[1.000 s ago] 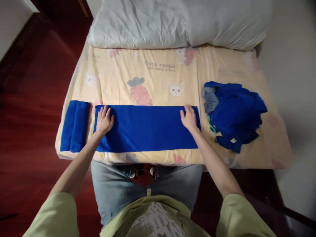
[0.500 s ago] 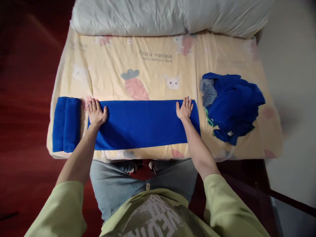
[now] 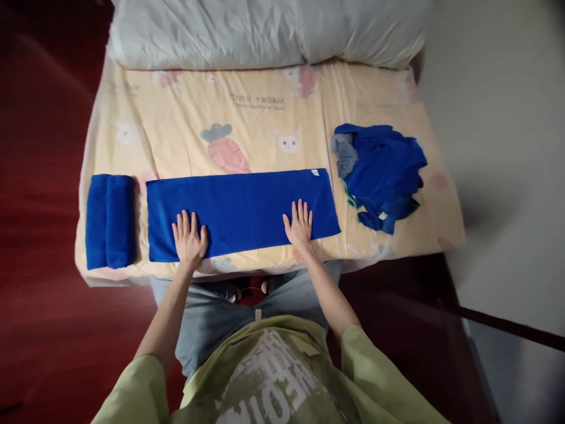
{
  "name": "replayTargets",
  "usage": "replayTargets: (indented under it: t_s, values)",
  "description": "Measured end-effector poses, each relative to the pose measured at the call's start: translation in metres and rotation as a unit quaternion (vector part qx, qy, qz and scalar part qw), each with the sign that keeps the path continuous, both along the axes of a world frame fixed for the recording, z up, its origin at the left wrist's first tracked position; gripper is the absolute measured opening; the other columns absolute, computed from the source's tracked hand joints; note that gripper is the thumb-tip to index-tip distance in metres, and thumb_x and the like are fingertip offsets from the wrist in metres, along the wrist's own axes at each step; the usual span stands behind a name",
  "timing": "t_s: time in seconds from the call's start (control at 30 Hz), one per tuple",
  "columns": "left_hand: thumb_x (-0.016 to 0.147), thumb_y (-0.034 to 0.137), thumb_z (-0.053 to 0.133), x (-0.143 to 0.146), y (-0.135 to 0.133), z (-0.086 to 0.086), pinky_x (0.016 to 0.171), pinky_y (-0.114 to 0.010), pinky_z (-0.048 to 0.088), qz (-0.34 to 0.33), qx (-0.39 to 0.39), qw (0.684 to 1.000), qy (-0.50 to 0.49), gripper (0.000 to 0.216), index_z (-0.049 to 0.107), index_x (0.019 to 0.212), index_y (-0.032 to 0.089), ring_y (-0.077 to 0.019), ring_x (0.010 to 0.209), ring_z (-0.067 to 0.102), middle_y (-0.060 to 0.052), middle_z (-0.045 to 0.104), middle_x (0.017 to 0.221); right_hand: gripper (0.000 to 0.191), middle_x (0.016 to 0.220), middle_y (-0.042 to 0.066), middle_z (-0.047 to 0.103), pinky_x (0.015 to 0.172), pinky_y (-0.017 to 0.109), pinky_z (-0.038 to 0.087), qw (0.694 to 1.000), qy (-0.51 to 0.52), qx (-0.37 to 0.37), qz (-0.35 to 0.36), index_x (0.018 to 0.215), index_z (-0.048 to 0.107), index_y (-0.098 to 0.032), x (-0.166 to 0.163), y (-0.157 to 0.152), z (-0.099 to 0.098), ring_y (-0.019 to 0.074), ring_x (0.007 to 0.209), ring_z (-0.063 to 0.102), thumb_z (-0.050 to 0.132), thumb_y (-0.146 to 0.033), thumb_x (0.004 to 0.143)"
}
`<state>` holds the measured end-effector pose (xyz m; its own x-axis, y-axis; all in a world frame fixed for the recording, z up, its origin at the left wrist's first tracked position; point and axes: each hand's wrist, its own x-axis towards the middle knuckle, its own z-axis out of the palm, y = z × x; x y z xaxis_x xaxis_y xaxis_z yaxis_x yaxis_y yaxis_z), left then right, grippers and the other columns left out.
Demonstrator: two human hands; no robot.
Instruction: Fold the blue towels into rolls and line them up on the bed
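A blue towel (image 3: 242,206) lies spread flat as a long strip along the near side of the bed, with a small white tag at its far right corner. Palm down, my left hand (image 3: 189,238) rests on its near edge, left of the middle, fingers spread. My right hand (image 3: 299,222) lies open on the near edge towards the right end. Neither hand grips the cloth. Left of the strip are two folded blue towels (image 3: 110,221), side by side. On the right sits a crumpled heap of blue cloth (image 3: 384,171) with a grey piece (image 3: 345,153) at its left.
The bed has a yellow sheet (image 3: 172,129) printed with carrots and rabbits. A rolled grey-white quilt (image 3: 265,32) runs along its far side. A pale wall (image 3: 498,147) stands at the right, and dark red floor (image 3: 39,224) shows at the left.
Both hands have slid towards me and inward, from the far part of the towel to its near edge. The white tag is now uncovered. My view has shifted to the right.
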<state>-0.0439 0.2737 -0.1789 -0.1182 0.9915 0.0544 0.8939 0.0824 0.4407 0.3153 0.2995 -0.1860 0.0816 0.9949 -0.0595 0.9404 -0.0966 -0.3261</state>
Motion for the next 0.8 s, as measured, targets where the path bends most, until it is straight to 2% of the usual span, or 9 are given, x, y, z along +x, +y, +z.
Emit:
replayTargets:
  t_s: [0.17, 0.3, 0.43, 0.53, 0.67, 0.8]
  values:
    - [0.105, 0.049, 0.035, -0.025, -0.016, 0.002, 0.134, -0.062, 0.006, 0.043, -0.002, 0.999, 0.009, 0.073, 0.026, 0.171, 0.019, -0.0342, 0.166, 0.007, -0.013, 0.014, 0.178, 0.073, 0.178, 0.014, 0.016, 0.134, 0.055, 0.009, 1.000, 0.003, 0.011, -0.025, 0.168, 0.029, -0.010, 0.035, -0.001, 0.001, 0.0290, 0.166, 0.012, 0.024, -0.053, 0.110]
    - [0.104, 0.049, 0.036, -0.050, -0.038, 0.000, 0.133, -0.065, 0.007, 0.084, 0.015, 0.996, 0.024, 0.076, 0.023, 0.171, 0.017, -0.0368, 0.166, 0.008, -0.016, 0.015, 0.178, 0.073, 0.176, 0.018, 0.021, 0.134, 0.053, 0.012, 0.997, -0.028, 0.033, -0.066, 0.167, 0.031, -0.006, 0.073, -0.016, -0.004, 0.0293, 0.165, 0.017, 0.024, -0.051, 0.110]
    - [0.104, 0.047, 0.035, -0.066, -0.057, -0.004, 0.131, -0.062, 0.017, 0.133, 0.011, 0.990, 0.055, 0.077, 0.028, 0.168, 0.006, -0.0390, 0.165, 0.013, -0.021, 0.020, 0.175, 0.072, 0.174, 0.019, 0.026, 0.133, 0.055, 0.017, 0.991, -0.062, 0.035, -0.110, 0.166, 0.033, -0.004, 0.100, -0.036, -0.008, 0.0306, 0.164, 0.021, 0.025, -0.048, 0.109]
    - [0.106, 0.045, 0.032, -0.071, -0.066, -0.006, 0.131, -0.058, 0.022, 0.155, 0.008, 0.985, 0.073, 0.076, 0.029, 0.166, -0.001, -0.0389, 0.163, 0.019, -0.024, 0.023, 0.174, 0.073, 0.174, 0.020, 0.028, 0.133, 0.054, 0.018, 0.988, -0.072, 0.037, -0.135, 0.165, 0.034, -0.001, 0.105, -0.047, -0.009, 0.0310, 0.164, 0.021, 0.024, -0.047, 0.109]
    - [0.106, 0.045, 0.031, -0.075, -0.082, -0.012, 0.130, -0.058, 0.021, 0.161, 0.021, 0.983, 0.082, 0.077, 0.031, 0.163, -0.006, -0.0411, 0.160, 0.027, -0.027, 0.024, 0.173, 0.075, 0.172, 0.022, 0.030, 0.133, 0.054, 0.018, 0.984, -0.061, 0.050, -0.160, 0.164, 0.035, 0.001, 0.103, -0.057, -0.010, 0.0313, 0.163, 0.024, 0.021, -0.047, 0.109]
    - [0.106, 0.044, 0.031, -0.073, -0.106, -0.021, 0.132, -0.058, 0.018, 0.176, 0.033, 0.981, 0.074, 0.076, 0.031, 0.163, -0.007, -0.0411, 0.161, 0.024, -0.028, 0.026, 0.172, 0.076, 0.172, 0.023, 0.030, 0.133, 0.054, 0.019, 0.982, -0.051, 0.053, -0.176, 0.164, 0.034, 0.003, 0.101, -0.065, -0.011, 0.0321, 0.163, 0.024, 0.021, -0.046, 0.108]
